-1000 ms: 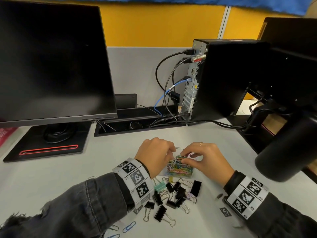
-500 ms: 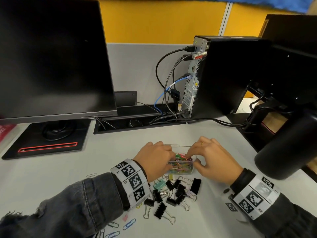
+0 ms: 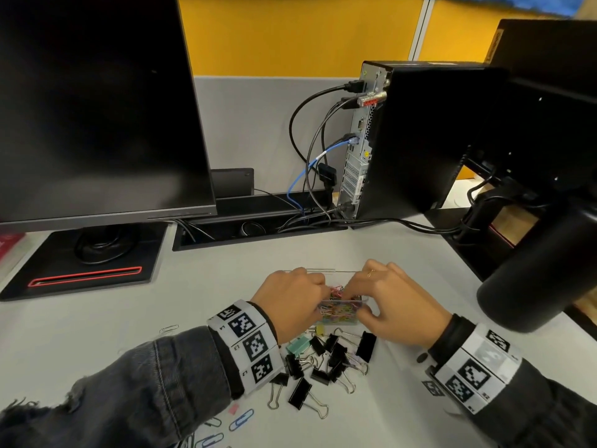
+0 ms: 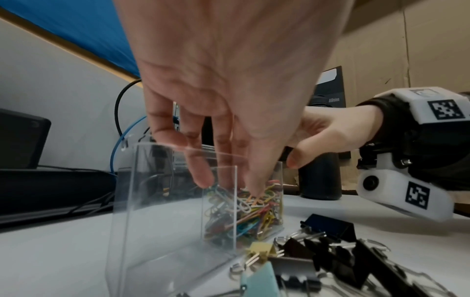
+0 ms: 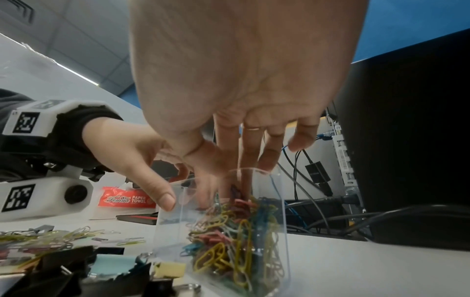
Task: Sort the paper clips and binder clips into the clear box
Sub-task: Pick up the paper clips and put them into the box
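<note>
Desk (image 3: 97, 324): white worktop carrying all items below; monitor (image 3: 97, 105) standing toward the far left corner, black computer tower (image 3: 420, 140) toward the far right.
Clear box (image 3: 342, 313): sitting upright mid-worktop, toward the near edge, between both hands; lid standing open behind it.
Left hand (image 3: 287, 302): fingers reaching down into the box from above, fingertips (image 4: 203, 180) touching the paper clips; whether they are pinching any, cannot tell.
Right hand (image 3: 394, 305): fingers hanging fairly straight into the box opening, thumb outside the near wall; grip on the wall not clear.
Paper clips (image 5: 234, 231): coloured tangle filling the right compartment of the box.
Binder clips (image 3: 326, 360): mostly black, plus one mint and one yellow, lying in a heap just in front of the box.
Loose paper clips (image 3: 239, 421): lying at the near edge, beside the left sleeve.
</note>
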{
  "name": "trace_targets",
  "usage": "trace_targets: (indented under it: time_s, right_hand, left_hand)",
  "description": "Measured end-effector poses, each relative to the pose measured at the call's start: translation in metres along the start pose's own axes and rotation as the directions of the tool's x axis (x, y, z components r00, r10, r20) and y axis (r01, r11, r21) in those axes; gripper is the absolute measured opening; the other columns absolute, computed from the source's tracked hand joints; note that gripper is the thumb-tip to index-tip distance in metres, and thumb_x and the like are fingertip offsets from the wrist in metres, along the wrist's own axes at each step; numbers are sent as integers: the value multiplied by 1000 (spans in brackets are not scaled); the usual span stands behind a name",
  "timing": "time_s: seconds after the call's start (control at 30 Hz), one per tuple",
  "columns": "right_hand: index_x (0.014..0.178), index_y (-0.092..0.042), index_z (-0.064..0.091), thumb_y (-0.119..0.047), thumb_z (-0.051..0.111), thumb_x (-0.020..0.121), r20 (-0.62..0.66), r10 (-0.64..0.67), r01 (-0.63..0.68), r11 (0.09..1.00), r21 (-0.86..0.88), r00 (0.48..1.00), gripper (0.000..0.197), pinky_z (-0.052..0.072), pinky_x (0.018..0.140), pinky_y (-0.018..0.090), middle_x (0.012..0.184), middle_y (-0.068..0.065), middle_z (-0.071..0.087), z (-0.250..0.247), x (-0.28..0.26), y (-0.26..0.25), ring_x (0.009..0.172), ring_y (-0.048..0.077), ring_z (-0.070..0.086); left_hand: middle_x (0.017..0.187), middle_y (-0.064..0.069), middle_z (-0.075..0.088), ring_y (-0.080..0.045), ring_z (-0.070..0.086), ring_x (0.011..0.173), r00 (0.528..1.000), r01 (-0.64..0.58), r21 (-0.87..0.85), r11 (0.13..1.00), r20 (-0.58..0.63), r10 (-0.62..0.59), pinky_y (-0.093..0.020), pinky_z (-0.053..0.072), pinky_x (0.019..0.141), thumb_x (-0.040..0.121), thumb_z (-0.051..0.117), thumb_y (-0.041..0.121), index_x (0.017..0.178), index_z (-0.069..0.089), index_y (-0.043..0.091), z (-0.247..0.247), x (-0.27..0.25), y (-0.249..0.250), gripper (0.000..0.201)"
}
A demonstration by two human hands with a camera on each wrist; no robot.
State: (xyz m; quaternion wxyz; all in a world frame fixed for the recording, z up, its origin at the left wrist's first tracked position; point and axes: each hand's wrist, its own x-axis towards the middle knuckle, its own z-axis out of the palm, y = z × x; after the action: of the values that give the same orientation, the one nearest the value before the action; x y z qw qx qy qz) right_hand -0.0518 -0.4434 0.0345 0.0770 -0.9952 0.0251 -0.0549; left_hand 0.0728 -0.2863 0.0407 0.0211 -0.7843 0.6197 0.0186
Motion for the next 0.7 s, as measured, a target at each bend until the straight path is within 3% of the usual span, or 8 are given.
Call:
trace_targets:
  time_s: [0.07,0.17,0.23,0.33,0.5,0.6,0.7]
  right_hand:
    - [95,-29,68,-28,43,77,14,5,-5,1000,-31,1000,31,38,79,28,92,-17,65,1,1,0,91,7,45]
    - [85,-24,67,-25,42,76,-95,40,-40,999,8,995,27,39,78,28,86,-15,64,-3,4,1,89,8,46]
    - [87,-26,66,-28,40,75,-118,30,-32,999,-19,993,29,35,75,26,87,-17,63,-4,4,0,89,7,44]
    - [96,-31,68,-30,44,77,-16,37,-38,994,-104,999,31,29,74,26,88,-17,64,2,1,-2,86,7,42]
    - [99,-31,66,-28,43,76,24,52,-47,980,-195,998,32,30,74,30,86,-13,62,3,2,-8,86,9,40]
    - [108,-33,66,-30,46,82,73,73,-62,988,-143,995,32,30,78,29,98,-14,64,-2,3,-7,91,9,42]
    - [112,-34,66,-31,51,86,85,102,-100,995,-31,991,30,33,88,31,110,-17,64,-10,5,-4,99,7,47]
  left_hand:
    - [118,5,53,-21,53,106,1000,14,1,1000,17,-14,-36,48,78,95,49,34,125,54,22,1,0,1,32]
    - [119,5,52,-19,50,106,999,29,13,1000,-15,-28,-32,41,71,96,48,33,122,55,21,-2,3,-1,30]
    - [122,7,49,-18,48,107,999,8,-10,1000,-50,-9,-31,42,72,95,50,31,125,51,23,0,4,-1,31]
    - [129,9,46,-17,47,110,999,-30,-39,999,-21,29,-35,49,79,93,52,28,132,46,24,7,5,1,40]
    - [130,9,45,-20,52,105,999,-25,-43,999,29,26,-40,51,80,93,55,21,135,44,24,12,6,1,43]
    - [132,13,45,-18,52,108,996,-30,-99,995,75,37,-40,51,85,92,56,22,137,43,30,7,4,-4,48]
    - [136,15,48,-10,50,112,992,-23,-257,966,116,54,-32,46,88,93,55,26,139,41,36,-4,-1,-15,50]
